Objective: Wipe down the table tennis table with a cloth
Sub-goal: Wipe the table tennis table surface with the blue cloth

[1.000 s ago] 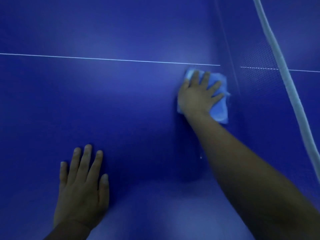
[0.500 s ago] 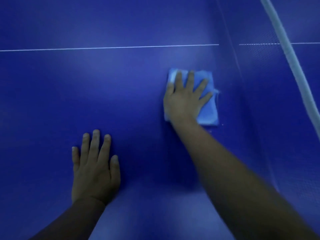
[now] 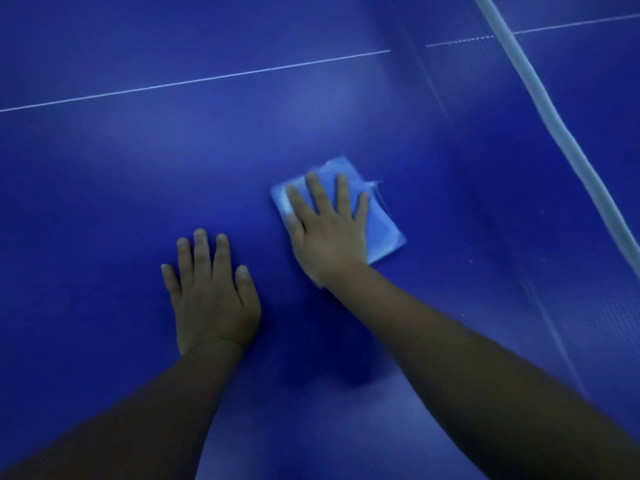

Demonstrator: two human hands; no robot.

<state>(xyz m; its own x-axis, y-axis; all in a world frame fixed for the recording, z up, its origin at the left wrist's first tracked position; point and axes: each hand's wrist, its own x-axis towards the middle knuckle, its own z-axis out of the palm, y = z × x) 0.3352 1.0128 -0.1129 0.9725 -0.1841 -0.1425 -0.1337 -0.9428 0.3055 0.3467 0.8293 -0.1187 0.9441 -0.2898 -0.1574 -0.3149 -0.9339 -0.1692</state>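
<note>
A folded light-blue cloth (image 3: 382, 230) lies flat on the dark blue table tennis table (image 3: 121, 188). My right hand (image 3: 329, 230) presses down on the cloth with its fingers spread and straight, covering most of it. Only the cloth's right side and far corner show past the hand. My left hand (image 3: 211, 292) rests palm-down on the bare table surface just left of the cloth, fingers straight and together. A thin white centre line (image 3: 194, 80) crosses the table beyond both hands.
The net (image 3: 588, 306) stands along the right side, its white top band (image 3: 540, 95) running diagonally from the top to the right edge. The white line continues faintly behind the mesh. Shadows of my arms darken the near surface.
My right hand has slid the cloth toward me and leftward, away from the net and the white line. My left hand stays planted on the table; the view has shifted.
</note>
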